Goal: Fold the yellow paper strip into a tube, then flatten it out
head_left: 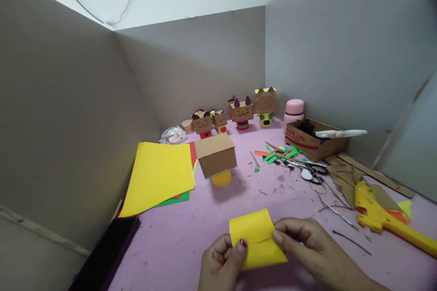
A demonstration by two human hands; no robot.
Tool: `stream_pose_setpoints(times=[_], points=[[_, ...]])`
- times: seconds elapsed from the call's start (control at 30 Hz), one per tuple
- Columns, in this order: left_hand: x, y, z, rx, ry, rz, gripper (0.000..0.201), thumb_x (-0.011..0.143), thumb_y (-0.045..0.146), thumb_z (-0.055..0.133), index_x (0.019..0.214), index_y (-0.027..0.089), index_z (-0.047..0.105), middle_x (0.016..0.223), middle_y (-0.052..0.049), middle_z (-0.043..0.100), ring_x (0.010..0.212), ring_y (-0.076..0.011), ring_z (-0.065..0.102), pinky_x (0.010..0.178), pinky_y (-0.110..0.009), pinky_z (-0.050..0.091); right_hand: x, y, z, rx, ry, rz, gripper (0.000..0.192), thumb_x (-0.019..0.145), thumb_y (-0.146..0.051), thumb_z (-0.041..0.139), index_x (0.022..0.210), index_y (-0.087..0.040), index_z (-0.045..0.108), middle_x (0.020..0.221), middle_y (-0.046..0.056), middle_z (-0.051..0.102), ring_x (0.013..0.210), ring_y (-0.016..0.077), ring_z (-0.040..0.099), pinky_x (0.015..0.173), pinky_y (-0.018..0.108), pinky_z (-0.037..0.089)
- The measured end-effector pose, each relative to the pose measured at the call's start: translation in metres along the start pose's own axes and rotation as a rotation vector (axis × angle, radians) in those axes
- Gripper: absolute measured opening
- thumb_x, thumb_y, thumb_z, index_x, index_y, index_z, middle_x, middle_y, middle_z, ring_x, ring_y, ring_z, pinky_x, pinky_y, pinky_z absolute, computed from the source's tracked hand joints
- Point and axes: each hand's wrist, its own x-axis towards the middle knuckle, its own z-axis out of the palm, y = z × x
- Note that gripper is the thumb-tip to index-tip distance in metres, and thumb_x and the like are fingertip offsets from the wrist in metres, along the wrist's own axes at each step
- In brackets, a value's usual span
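Head view, hands (221,264) (309,244) holding yellow paper (254,231) by edges, open tabletop (164,245) leftward

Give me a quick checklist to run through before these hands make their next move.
1. Left hand gripping the yellow paper: ok, thumb on top.
2. Right hand on the paper: ok, thumb at its right edge.
3. Cardboard box apart from both hands: ok.
4. Table free of scraps: not ok, green strips lie there.
5. Glue gun hot: cannot tell.
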Motion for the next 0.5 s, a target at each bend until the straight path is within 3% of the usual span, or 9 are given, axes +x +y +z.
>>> stream_pose_setpoints(times=[0.2,0.5], points=[[0.007,-0.010,-0.008,-0.062,-0.074,-0.001,0.030,0.067,0.043,0.070,0.073,0.014,0.068,0.067,-0.008,0.071,0.077,-0.0238,0.065,0.071,-0.031,0.046,0.003,-0.002,0.002,0.211,0.023,0.061,0.031,0.070,-0.046,0.066,0.068,-0.015,0.061,0.063,-0.001,0.056,0.063,0.0134,0.051,0.061,0.026,0.038],[0.009,-0.012,-0.011,-0.071,-0.061,-0.019,0.029,0.067,0.042,0.071,0.067,0.015,0.064,0.072,-0.008,0.071,0.082,-0.0240,0.064,0.071,-0.030,0.045,0.003,-0.002,0.001,0.143,0.000,0.053,0.035,0.072,-0.049,0.064,0.068,-0.015,0.058,0.063,-0.001,0.052,0.062,0.0126,0.048,0.060,0.025,0.037]])
